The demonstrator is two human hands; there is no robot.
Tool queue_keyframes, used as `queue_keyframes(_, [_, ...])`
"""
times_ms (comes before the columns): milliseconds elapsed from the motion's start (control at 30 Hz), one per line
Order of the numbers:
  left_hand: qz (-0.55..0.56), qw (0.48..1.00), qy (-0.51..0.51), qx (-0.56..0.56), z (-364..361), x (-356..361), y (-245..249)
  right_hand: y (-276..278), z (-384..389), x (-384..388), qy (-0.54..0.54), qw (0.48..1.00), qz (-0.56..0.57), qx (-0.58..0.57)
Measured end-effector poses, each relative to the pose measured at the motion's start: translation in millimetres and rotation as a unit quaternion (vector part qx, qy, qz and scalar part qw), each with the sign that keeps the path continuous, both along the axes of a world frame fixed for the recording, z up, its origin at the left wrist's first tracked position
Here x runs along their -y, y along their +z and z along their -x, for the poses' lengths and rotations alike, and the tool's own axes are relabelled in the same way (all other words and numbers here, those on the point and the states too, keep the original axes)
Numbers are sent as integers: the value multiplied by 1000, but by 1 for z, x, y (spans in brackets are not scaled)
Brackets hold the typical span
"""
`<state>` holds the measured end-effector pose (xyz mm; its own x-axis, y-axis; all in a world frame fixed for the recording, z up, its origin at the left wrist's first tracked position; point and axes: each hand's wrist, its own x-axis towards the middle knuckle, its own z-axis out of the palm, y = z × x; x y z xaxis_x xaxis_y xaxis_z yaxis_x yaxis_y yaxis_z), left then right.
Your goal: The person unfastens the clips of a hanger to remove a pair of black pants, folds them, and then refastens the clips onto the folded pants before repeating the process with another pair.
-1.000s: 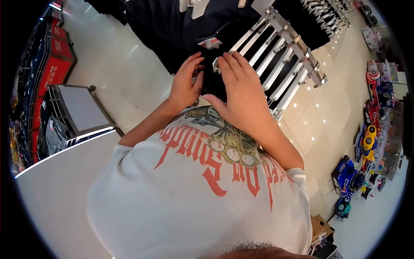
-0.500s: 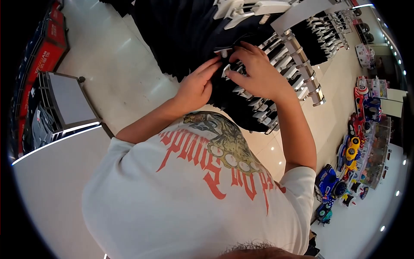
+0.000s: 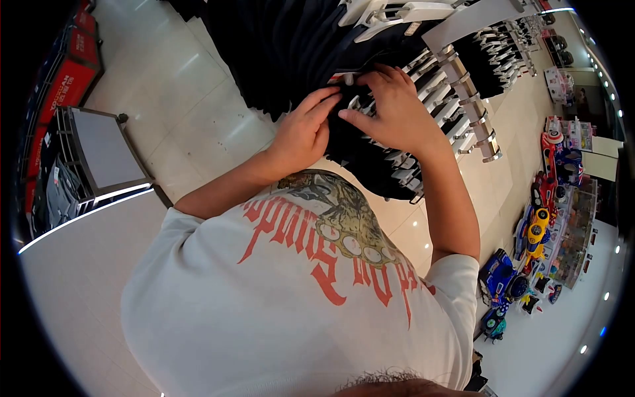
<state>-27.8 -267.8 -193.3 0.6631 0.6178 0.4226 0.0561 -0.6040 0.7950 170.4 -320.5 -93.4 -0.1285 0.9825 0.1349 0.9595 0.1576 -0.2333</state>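
Dark garments [image 3: 264, 46] hang close together on white clip hangers [image 3: 397, 12] along a metal rack [image 3: 466, 99]. Both my hands are at the top edge of one dark garment, by a hanger clip [image 3: 348, 78]. From the left side, my left hand [image 3: 301, 135] grips that edge, its fingers long and close together. My right hand [image 3: 400, 112] is closed on the same garment from the other side, thumb in front and fingers bent over the top. Cloth and fingers hide part of the clip.
More dark clothes on hangers [image 3: 486, 59] continue behind the rack. A grey-topped stand [image 3: 109, 155] and red boxes [image 3: 69, 79] are at the left, beside a white panel [image 3: 86, 284]. Colourful toy cars [image 3: 506, 278] line the right. Tiled floor [image 3: 192, 112] lies between.
The view has shifted slightly. My right thumb has moved a little left, closer to my left fingers, and covers more of the hanger by the garment's edge.
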Motion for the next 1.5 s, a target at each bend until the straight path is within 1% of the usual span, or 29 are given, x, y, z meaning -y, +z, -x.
queue_keyframes(33, [10,1000,11,-8,1,0,1,0,0,-1,-3,1000,-4,12])
queue_keyframes(133, [-14,999,38,-19,2,0,1,2,0,-2,18,1000,6,22])
queue_keyframes(233, [11,999,50,-14,2,0,-2,1,0,-3,24,999,3,31])
queue_keyframes(333, [0,999,53,-15,0,-2,-9,2,1,-3,30,999,-1,26])
queue_keyframes(433, [18,999,37,-24,-1,-5,-15,1,1,-6,20,999,43,27])
queue_keyframes(633, [21,999,31,-20,-2,-6,-19,-3,2,-4,26,999,18,41])
queue_keyframes(733, [46,998,26,-29,-2,-5,-16,1,3,-3,20,998,48,36])
queue_keyframes(833, [20,1000,24,-5,0,-6,-15,2,-1,4,14,999,15,34])
queue_keyframes(867, [36,999,19,-7,2,-7,-13,8,-3,7,2,999,32,21])
queue_keyframes(933, [70,997,9,-10,7,-6,-7,11,-12,11,12,1000,24,6])
queue_keyframes(1033, [75,996,-36,19,5,0,4,14,-14,19,19,999,29,-24])
queue_keyframes(1100, [21,996,-81,14,3,3,8,13,-16,23,30,998,42,-22])
queue_keyframes(1133, [1,997,-79,10,0,5,10,13,-17,25,39,998,32,-43])
queue_keyframes(1233, [-10,996,-86,2,-5,7,12,18,-19,29,57,996,41,-58])
queue_keyframes(1267, [-2,996,-85,2,-7,8,9,19,-17,30,59,996,17,-59])
queue_keyframes(1367, [32,995,-91,-2,-8,11,15,18,-18,34,63,996,11,-61])
queue_keyframes(1467, [-36,998,-51,2,-11,12,11,17,-15,32,66,996,-5,-57])
queue_keyframes(1500, [-39,998,-47,6,-11,10,9,17,-15,31,70,996,-3,-55])
